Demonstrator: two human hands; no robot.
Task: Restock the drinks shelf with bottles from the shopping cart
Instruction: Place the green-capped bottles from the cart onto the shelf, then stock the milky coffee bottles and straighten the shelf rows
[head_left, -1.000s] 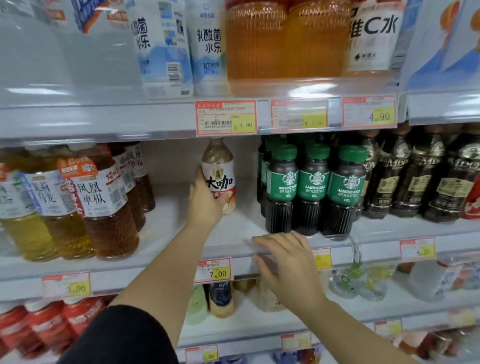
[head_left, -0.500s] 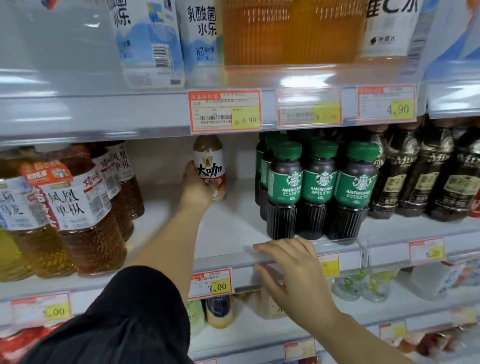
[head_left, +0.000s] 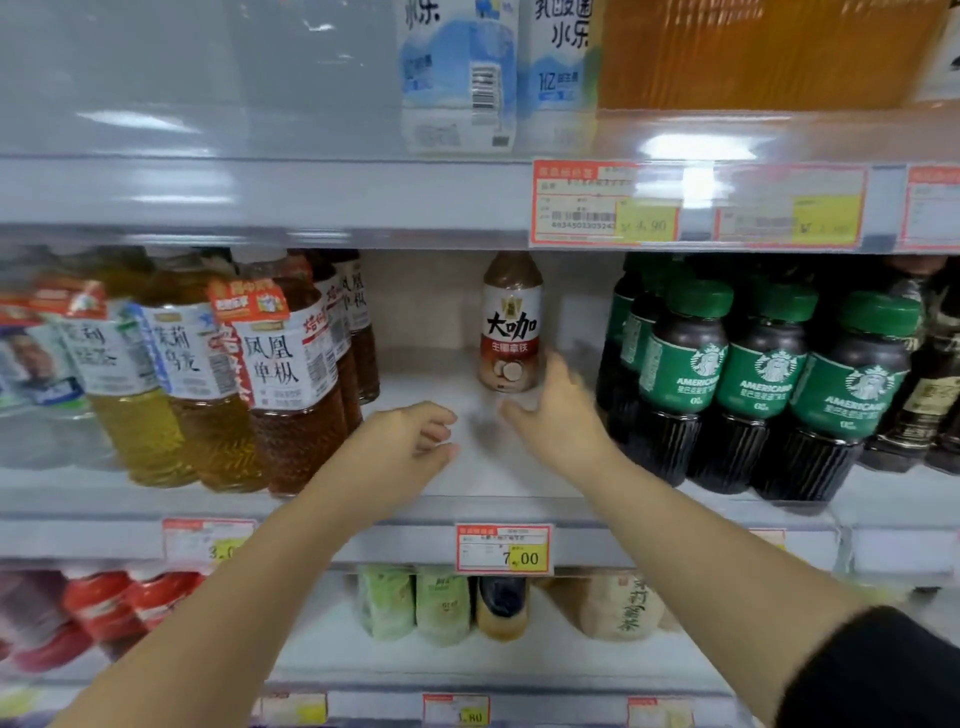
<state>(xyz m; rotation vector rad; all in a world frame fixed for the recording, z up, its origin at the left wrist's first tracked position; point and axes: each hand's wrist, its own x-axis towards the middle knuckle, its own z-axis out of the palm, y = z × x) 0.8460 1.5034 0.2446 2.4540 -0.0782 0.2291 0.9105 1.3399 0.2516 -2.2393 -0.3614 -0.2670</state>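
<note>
Item: coffee bottle (head_left: 511, 322), brown drink, white and red label, upright toward the back of the middle shelf (head_left: 488, 483), centre of the frame, alone in the gap between two rows of other drinks
Writing on item: large black "大咖"; the small white line on the red band is too fine to read with confidence
Your right hand (head_left: 558, 415): just below and right of the bottle's base, fingers spread and reaching along its lower right side; motion blur hides whether the fingertips touch it; nothing is gripped
Your left hand (head_left: 400, 447): lower left of the bottle and apart from it, over bare shelf; fingers loosely curled, holding nothing
Left neighbours: tea bottles (head_left: 283, 374), yellow to amber; the nearest label reads "凤凰单枞", the next "茉莉乌龙"
Right neighbours: Americano bottles (head_left: 769, 384), dark with green caps, Starbucks emblem, "AMERICANO" on green labels
Shelf-edge tag (head_left: 504, 548): red border, yellow field, "7.00", directly below the coffee bottle
Upper tag (head_left: 605, 205): right of centre on the shelf edge above; barcode visible, price blurred, looks like "4.90"
Top of frame: white and blue bottles (head_left: 460, 73) marked "水乐"; amber bottles (head_left: 753, 52) at upper right
Bottom of frame: pale green bottles (head_left: 415, 608) at centre, red bottles (head_left: 104, 608) at lower left
</note>
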